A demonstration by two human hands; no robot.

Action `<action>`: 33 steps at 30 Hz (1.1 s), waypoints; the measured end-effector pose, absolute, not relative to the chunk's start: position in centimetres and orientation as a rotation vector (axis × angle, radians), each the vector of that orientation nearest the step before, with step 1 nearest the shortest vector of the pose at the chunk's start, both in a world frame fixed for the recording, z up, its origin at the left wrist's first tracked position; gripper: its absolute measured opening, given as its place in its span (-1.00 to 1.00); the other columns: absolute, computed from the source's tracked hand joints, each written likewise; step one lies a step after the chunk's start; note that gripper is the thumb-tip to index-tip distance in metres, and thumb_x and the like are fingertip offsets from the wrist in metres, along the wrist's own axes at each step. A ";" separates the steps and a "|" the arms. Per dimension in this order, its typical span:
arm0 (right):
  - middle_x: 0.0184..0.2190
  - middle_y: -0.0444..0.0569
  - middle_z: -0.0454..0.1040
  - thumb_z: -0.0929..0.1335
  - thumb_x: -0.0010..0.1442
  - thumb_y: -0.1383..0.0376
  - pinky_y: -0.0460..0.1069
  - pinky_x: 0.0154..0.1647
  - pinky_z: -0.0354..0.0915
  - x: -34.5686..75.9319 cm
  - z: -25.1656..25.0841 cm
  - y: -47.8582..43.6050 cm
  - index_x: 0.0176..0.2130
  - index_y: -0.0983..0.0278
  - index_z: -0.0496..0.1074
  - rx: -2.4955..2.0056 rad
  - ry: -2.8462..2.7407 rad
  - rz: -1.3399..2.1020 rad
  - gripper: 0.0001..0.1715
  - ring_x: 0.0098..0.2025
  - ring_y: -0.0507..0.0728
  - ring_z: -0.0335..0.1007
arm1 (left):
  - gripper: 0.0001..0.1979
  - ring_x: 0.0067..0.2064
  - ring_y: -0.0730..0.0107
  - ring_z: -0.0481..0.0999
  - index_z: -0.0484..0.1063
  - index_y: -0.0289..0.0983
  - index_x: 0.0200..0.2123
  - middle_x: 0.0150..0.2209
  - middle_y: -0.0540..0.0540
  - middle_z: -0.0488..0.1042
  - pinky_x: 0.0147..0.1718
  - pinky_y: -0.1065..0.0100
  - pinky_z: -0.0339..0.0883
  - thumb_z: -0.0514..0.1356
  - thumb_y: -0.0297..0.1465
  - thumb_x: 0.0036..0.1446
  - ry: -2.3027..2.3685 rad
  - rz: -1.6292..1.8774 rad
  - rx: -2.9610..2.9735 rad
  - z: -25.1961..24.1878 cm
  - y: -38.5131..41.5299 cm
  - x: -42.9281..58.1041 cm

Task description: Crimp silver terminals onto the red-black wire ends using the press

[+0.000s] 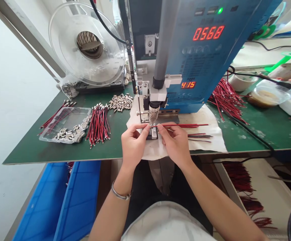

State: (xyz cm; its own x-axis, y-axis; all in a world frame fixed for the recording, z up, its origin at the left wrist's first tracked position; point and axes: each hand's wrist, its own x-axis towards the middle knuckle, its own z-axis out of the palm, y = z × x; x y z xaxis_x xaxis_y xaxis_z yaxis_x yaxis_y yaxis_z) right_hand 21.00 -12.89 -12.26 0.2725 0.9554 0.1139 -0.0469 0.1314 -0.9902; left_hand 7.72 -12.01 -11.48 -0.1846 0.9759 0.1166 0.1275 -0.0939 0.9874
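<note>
Under the soldering iron tip (153,113) of a blue soldering machine (185,63), my two hands meet at a small metal fixture (154,133). My right hand (176,142) pinches a red and black wire (194,125), whose tail runs off to the right. Thumb and forefinger of my left hand (133,143) are closed at the wire's other end, beside the fixture; what they grip is too small and hidden to name. More wires (199,136) lie on a white cloth (210,117) just right of my right hand.
Left on the green table (34,140) are a clear tray (67,139) of metal connectors, a bundle of wires (98,125), a connector pile (121,102) and a clear reel (62,43). Right are a wire heap (227,97) and black cable (250,130). Blue bins (77,201) stand below.
</note>
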 end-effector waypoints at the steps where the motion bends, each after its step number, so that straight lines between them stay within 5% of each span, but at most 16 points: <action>1: -0.49 -0.11 0.51 0.50 0.15 -0.06 -0.05 -0.52 0.25 21.0 -12.3 -12.9 -0.32 0.25 0.55 -1.189 -1.020 0.949 -0.57 -0.53 0.02 0.32 | -0.76 -0.57 0.53 0.09 0.68 -0.25 -0.32 -0.65 0.11 0.20 -0.55 0.38 -0.01 0.39 -0.18 0.13 1.391 1.374 1.277 -11.5 -12.0 7.7; 33: -0.49 -0.09 0.52 0.48 0.17 -0.03 -0.01 -0.45 0.32 20.9 -12.3 -12.9 -0.33 0.24 0.54 -1.210 -1.040 0.909 -0.61 -0.45 0.10 0.43 | -0.75 -0.56 0.54 0.12 0.65 -0.28 -0.32 -0.62 0.08 0.27 -0.56 0.39 0.00 0.39 -0.19 0.12 1.370 1.397 1.281 -11.5 -11.8 7.8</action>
